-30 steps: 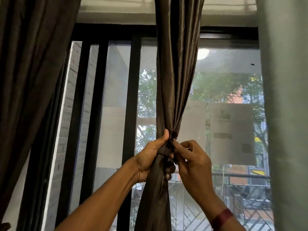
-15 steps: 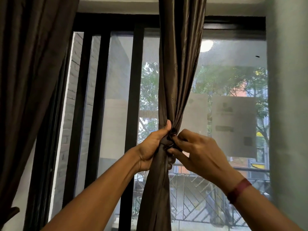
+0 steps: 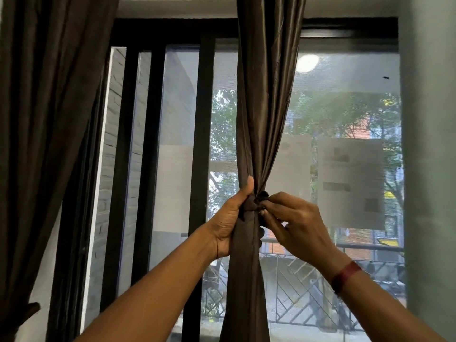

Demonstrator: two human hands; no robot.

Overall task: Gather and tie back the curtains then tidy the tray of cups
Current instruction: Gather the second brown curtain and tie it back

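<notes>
In the head view, a dark brown curtain [image 3: 267, 114] hangs down the centre of the frame, full at the top and drawn into a narrow waist just below the middle, then falling as one thick rope of cloth to the bottom edge. The left hand [image 3: 230, 219] comes up from the lower left and grips this waist, its fingers wrapped round the bunched cloth and its thumb pointing up along the folds. The right hand [image 3: 297, 222] reaches in from the lower right and touches the same spot from the other side, its fingertips pinching a dark tie [image 3: 254, 206] that sits round the gathered cloth; how the tie is fastened cannot be told, since the fingers cover it. A red wristband [image 3: 345, 276] circles the right wrist. A second brown curtain [image 3: 49, 144] fills the upper left and left edge of the frame, slanting down toward the lower left corner. Between the two curtains stands a black window frame [image 3: 203, 144] with several upright bars. Two pale sheets of paper [image 3: 350, 181] show on the glass at centre right, and a metal railing [image 3: 303, 280] runs outside, low in the frame. A grey wall [image 3: 430, 169] takes up the right edge.
</notes>
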